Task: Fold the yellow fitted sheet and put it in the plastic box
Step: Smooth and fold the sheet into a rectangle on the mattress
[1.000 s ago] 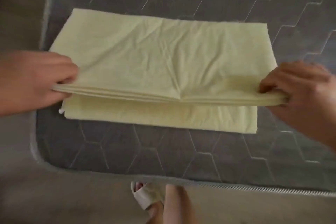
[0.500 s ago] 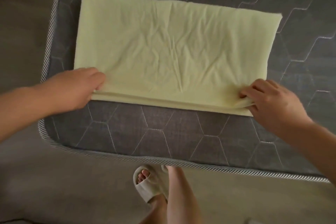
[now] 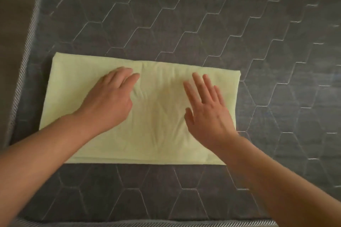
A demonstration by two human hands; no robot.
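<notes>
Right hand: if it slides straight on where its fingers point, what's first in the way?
Nothing solid, it seems. The right hand rests flat on the yellow sheet; ahead is the sheet's far edge, then bare mattress. The left hand sits aside.

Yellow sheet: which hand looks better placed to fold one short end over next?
Probably the right hand: it lies flat near the right end of the yellow sheet, while the left hand rests farther from its end.

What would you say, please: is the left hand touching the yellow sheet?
Touching. Head view: the left hand lies flat on the yellow sheet, cloth creasing at its thumb.
</notes>
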